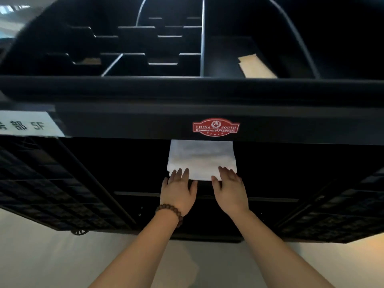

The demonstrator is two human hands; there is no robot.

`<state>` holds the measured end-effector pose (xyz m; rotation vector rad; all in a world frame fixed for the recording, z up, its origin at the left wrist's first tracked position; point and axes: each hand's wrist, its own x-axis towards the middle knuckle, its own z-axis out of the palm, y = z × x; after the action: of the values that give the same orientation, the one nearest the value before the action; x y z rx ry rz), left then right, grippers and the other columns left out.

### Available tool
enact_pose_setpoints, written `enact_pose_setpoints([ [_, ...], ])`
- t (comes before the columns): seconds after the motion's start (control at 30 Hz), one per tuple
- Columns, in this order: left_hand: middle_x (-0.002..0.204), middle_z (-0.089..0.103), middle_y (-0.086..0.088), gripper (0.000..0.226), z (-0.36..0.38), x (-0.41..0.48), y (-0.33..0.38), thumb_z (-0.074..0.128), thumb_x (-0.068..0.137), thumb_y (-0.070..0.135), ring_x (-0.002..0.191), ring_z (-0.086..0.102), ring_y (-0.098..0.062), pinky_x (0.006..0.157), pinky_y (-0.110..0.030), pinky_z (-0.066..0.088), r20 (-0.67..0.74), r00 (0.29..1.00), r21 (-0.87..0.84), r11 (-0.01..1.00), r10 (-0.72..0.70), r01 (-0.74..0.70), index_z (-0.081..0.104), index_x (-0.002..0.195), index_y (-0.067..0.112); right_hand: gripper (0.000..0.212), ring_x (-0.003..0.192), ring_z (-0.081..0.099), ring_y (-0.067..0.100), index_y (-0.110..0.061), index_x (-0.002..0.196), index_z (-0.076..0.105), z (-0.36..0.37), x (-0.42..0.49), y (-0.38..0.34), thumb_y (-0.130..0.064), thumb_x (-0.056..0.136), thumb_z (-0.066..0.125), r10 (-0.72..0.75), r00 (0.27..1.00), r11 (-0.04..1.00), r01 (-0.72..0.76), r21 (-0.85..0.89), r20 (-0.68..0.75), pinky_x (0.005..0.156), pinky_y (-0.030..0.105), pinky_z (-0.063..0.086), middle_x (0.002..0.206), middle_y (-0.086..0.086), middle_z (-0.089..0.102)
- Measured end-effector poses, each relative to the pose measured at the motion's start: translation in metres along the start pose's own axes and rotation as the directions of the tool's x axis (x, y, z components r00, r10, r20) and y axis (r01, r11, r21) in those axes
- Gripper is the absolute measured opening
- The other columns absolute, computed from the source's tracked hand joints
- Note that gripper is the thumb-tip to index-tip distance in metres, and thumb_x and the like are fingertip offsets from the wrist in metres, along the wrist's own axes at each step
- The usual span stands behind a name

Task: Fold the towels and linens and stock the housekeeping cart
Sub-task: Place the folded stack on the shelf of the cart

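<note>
Grip slack: left hand [178,192], right hand [229,190] lie flat on folded white towel [201,159].

Housekeeping cart [124,121]: black plastic, smooth, satin sheen on top rail. Lattice side panels [41,183] of cart: black moulded grid, matt. Towel [201,156] on cart shelf: white cloth, soft nap. Badge [216,126] on cart front: red, glossy. Label [27,123] left on cart: white, smooth. Tan sheet [255,66] in cart top tray: paper-like, matt. Bead bracelet [170,213]: brown wood, lightly polished. Floor [41,256] under cart: pale, smooth.
</note>
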<state>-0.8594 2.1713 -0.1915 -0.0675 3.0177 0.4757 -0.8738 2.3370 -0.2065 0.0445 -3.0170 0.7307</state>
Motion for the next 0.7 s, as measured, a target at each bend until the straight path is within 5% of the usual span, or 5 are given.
enact_pose_setpoints([
  [0.23,0.138,0.053,0.0,0.055,-0.037,-0.066,0.032,0.041,0.095,0.05,0.127,0.047,-0.015,0.108,-0.034,0.034,-0.166,0.985,-0.153,0.985,0.057,-0.082,0.044,0.141,0.02,0.045,0.125,0.047,0.019,-0.016,0.135,0.052,-0.085,-0.07,-0.012,-0.039,0.097,0.046,0.081,0.99,0.984,-0.062,0.164,-0.116,0.102,0.033,0.044,0.135,0.004,0.055],
  [0.7,0.142,0.048,0.005,0.054,-0.033,-0.069,0.129,0.044,0.094,0.051,0.13,0.044,-0.013,0.106,-0.033,0.035,-0.012,0.935,-0.212,0.913,0.354,-0.348,0.041,0.141,0.027,0.046,0.128,0.044,0.01,-0.021,0.137,0.049,-0.169,-0.137,0.037,-0.043,0.097,0.046,0.38,0.873,0.924,-0.347,0.159,-0.304,0.104,0.027,0.04,0.138,-0.006,0.051],
])
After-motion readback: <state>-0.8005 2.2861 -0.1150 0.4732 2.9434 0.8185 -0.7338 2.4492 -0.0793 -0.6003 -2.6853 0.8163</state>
